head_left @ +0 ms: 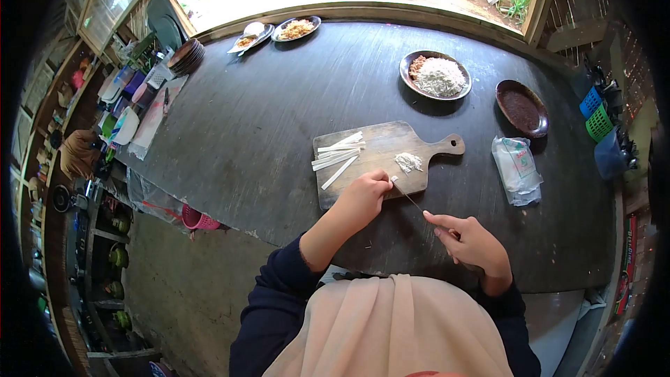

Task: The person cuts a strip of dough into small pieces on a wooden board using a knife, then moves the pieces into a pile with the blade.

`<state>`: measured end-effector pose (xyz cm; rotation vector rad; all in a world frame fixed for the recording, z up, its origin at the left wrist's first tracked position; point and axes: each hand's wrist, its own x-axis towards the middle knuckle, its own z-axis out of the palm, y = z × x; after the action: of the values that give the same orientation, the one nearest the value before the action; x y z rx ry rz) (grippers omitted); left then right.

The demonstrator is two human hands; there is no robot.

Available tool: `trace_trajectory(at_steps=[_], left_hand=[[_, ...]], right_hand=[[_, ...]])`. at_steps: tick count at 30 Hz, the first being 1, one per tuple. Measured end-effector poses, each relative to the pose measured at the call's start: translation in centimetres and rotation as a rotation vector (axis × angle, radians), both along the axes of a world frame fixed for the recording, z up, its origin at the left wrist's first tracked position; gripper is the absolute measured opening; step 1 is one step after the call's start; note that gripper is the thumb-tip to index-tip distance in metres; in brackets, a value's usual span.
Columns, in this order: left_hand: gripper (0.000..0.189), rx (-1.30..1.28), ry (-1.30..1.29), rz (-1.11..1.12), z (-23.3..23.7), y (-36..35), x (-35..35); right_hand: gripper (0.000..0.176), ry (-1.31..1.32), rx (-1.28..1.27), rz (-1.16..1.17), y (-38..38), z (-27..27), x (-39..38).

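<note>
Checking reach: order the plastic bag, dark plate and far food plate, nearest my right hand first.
From the right hand, which holds the knife:
1. plastic bag, to its right.
2. dark plate, beyond the bag.
3. far food plate, far left edge.

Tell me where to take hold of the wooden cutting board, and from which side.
Grip the cutting board by its narrow handle, fingers coming from the right. It juts out bare toward that side, while the white strips and chopped pile sit on the wide part, and the left hand and knife are at its near edge.
</note>
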<state>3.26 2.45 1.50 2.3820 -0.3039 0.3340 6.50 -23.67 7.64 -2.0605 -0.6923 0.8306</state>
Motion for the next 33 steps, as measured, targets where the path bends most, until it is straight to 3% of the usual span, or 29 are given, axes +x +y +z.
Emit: trace_trajectory(at_steps=[33], left_hand=[[0.019,0.030,0.007,-0.004,0.0,0.1,-0.1]], right_hand=[[0.039,0.007,-0.012,0.000,0.1,0.0,0.0]])
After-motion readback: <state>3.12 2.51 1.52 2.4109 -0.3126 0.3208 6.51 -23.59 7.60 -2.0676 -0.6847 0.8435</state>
